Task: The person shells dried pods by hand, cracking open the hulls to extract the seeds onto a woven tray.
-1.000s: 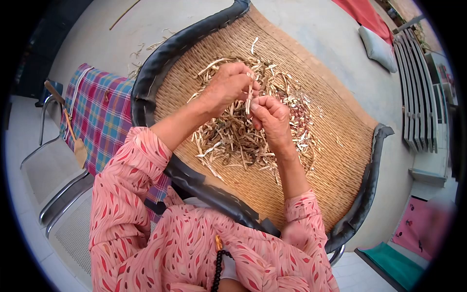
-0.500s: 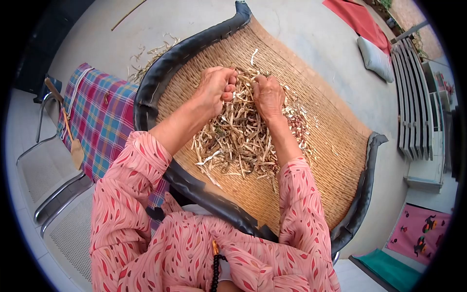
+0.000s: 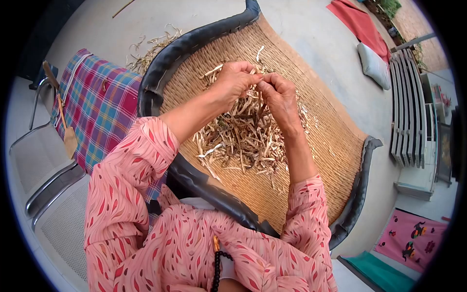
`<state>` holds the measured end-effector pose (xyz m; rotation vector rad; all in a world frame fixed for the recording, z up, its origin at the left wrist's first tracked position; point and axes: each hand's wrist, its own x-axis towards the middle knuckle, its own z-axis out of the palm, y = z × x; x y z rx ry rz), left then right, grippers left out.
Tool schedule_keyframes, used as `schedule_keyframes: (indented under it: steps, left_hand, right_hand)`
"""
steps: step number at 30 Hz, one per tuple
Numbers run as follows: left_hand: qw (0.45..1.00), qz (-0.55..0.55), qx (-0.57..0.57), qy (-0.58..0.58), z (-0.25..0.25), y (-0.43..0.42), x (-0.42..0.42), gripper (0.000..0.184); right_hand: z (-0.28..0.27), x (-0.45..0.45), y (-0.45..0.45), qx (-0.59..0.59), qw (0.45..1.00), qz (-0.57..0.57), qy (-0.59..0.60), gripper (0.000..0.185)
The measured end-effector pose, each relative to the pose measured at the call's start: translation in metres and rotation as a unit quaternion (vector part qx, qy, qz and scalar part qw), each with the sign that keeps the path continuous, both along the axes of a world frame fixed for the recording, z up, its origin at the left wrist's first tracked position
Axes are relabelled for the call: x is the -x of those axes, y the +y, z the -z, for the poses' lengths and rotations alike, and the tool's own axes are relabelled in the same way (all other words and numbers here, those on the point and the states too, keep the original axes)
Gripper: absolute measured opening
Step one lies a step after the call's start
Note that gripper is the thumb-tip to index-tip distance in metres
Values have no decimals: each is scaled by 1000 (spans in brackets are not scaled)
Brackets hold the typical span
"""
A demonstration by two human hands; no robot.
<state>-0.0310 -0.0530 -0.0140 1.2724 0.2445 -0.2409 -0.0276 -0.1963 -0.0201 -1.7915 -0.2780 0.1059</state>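
Note:
Over a heap of dry bean pods [image 3: 243,131], my left hand [image 3: 234,82] and my right hand [image 3: 281,97] meet fingertip to fingertip. Both are closed in a pinch on what appears to be a dry bean pod, mostly hidden by the fingers. The heap, brown and cream with curled split husks, lies on a large woven winnowing tray [image 3: 331,170] with a black padded rim. Small pale and reddish beans are scattered beside and under my right wrist.
Loose husks [image 3: 153,51] lie on the floor beyond the tray's rim. At left, a plaid cloth [image 3: 99,97] hangs over metal chairs [image 3: 36,160], with a wooden spatula [image 3: 70,141] beside it. A pillow [image 3: 373,65] and stacked grey slatted pieces [image 3: 407,112] are at right.
My hands were apart above the pods; now they have come together, my left hand moving right and turning. The view has shifted slightly.

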Motion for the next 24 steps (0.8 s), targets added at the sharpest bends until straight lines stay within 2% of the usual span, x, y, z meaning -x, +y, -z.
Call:
schedule_keyframes:
  steps: [2, 8, 11, 12, 14, 16, 17, 19, 21, 24]
  left_hand:
    - [1000, 6, -20, -7, -4, 3, 2, 10]
    - [996, -80, -24, -28, -12, 14, -5, 11]
    - [993, -115, 5, -6, -12, 18, -8, 14]
    - [991, -132, 30, 12, -14, 17, -9, 15]
    - [982, -153, 96, 49, -18, 16, -9, 16]
    - [988, -120, 83, 56, -17, 19, -9, 15]
    - [990, -102, 76, 60, -16, 19, -9, 14]
    - [993, -80, 75, 51, -15, 17, -9, 12]
    - [994, -59, 84, 49, -15, 16, -5, 12]
    - [998, 12, 29, 51, -7, 14, -4, 13]
  right_hand:
    - [1, 2, -1, 26, 999, -27, 1, 6]
    - [11, 11, -19, 110, 990, -81, 35, 10]
    - [22, 19, -28, 139, 990, -8, 8, 12]
    - [26, 21, -31, 178, 984, 22, -26, 21]
    - [30, 29, -34, 272, 962, -1, 14, 28]
    - [40, 39, -33, 352, 935, -29, 21, 40]
    - [53, 42, -36, 387, 917, -48, -84, 36]
    - [59, 41, -34, 329, 943, -23, -52, 29]
    - [53, 36, -39, 233, 971, -30, 42, 22]
    - [31, 34, -44, 58, 981, -3, 184, 15]
